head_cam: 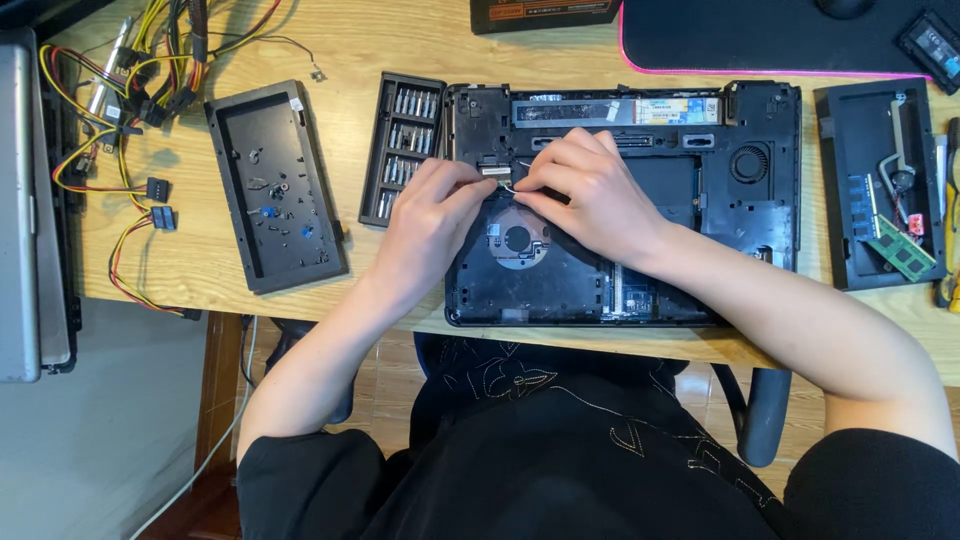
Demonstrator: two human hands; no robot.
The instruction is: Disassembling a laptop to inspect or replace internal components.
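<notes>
We see both hands over an opened black laptop base (pixel 700 215) that lies underside up on the wooden bench (pixel 400 40), near its front edge. The left hand (pixel 430 225) has its fingertips pinched together on a small metal connector piece (pixel 492 170) near the upper left of the laptop's inside, and the right hand (pixel 595 195) is curled with its fingers closed on a thin white wire (pixel 512 187) just beside that piece; the two hands nearly touch. Below them sits a round grey disc part (pixel 517 238) in the base, and a fan (pixel 750 162) shows toward the right. Just left of the laptop stands an open screwdriver bit case (pixel 402 150), and further left a removed black cover panel (pixel 275 185) holds loose screws. A bundle of yellow, red and black cables (pixel 130 90) lies at the far left. At the right another black tray (pixel 875 185) holds a green memory module (pixel 900 248).
</notes>
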